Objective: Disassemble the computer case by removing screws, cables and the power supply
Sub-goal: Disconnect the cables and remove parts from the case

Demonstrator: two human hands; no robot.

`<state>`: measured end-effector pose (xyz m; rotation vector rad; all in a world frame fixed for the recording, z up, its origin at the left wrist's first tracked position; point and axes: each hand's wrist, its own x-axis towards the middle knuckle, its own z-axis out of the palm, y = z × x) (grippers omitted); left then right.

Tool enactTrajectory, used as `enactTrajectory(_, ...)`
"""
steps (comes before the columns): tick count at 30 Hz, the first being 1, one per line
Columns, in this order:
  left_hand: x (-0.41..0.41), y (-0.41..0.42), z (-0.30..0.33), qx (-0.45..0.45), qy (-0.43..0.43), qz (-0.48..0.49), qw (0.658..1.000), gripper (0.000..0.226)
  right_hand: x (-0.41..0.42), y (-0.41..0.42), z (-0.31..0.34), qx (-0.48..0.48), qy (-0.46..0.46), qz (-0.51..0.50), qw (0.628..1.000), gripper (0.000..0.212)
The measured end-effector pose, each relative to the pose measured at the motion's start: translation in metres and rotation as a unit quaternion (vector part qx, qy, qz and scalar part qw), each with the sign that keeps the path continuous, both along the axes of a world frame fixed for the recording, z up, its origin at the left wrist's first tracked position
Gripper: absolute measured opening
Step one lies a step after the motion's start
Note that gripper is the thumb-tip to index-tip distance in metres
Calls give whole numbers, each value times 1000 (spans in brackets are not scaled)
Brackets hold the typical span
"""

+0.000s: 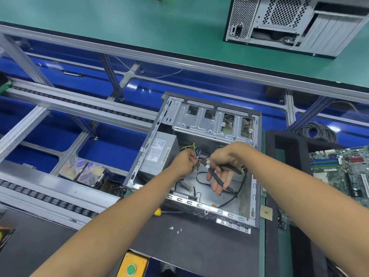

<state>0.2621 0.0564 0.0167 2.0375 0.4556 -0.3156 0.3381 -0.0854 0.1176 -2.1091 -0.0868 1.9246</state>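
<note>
— Grey steel everywhere: we are looking down into the open grey sheet-metal computer case [207, 211] lying on its side on the dark mat, with the boxy grey power supply with its white label [159, 154] seated in the case's far-left corner.

— And our hands are both inside. Our left hand [184, 161] is curled round the bundle of yellow, black and coloured power cables [194, 149] coming off that supply, pinching it up off the case floor.

— Our right hand [220, 167] grips the black-handled side cutters [218, 176], thumb and palm over one handle, the other fingers reaching down past the lower handle. The nose sits right at the bundle, just beside our left fingertips.

— That is the worry. If the tip closes a little wide, we nick a fingertip, or bite a wire rather than whatever tie binds the bundle; we cannot tell what sits between the blades.

— A sudden give could also jerk the bundle against the case's sharp edges.

— Then there are the small silver loose screws [176, 230] on the mat by the near edge: a forearm sweep could scatter them. The yellow-handled screwdriver [157, 211] lies tucked under our left arm too, so it could roll.
</note>
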Motion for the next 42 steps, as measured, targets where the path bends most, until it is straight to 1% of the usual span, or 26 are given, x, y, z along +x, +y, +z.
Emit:
enactTrajectory(4, -1, 0, 1, -1, 1, -4, 1000, 9, 2, 0, 1, -5, 1, -6, 1000, 64)
enactTrajectory(11, -4, -1, 7, -3, -14, -11, 1000, 10, 4, 3, 6, -16, 26, 16, 999, 67)
enactTrajectory(15, -5, -1, 10, 3, -14, -17, 1000, 11, 6, 5, 4, -20, 37, -2, 999, 63)
enactTrajectory(19, -5, -1, 11, 9, -16, -23, 1000, 11, 7, 5, 2, -19, 41, -10, 999, 65)
enactTrajectory(22, -6, -1, 13, 10, -16, -23, 1000, 10, 8, 5, 0, -21, 38, -5, 999, 56)
enactTrajectory(25, -7, -1, 14, 9, -20, -24, 999, 9, 7, 5, -1, -33, 0, 21, 999, 46)
enactTrajectory(29, -8, -2, 16, 11, -18, -33, 999, 14, 4, 3, -4, -40, -47, 15, 998, 32)
enactTrajectory(33, -8, -3, 17, 8, -14, -35, 999, 18, 1, 4, -8, -42, -56, 9, 997, 30)
enactTrajectory(36, -8, -2, 16, 9, -12, -34, 999, 17, -2, 6, -13, -28, -48, -5, 998, 25)
enactTrajectory(38, -7, -2, 14, 10, -9, -34, 999, 17, -6, 8, -15, -19, -40, -11, 999, 25)
enactTrajectory(42, -6, -2, 12, 5, 4, -22, 1000, 13, -11, 10, -18, -11, -46, -19, 999, 26)
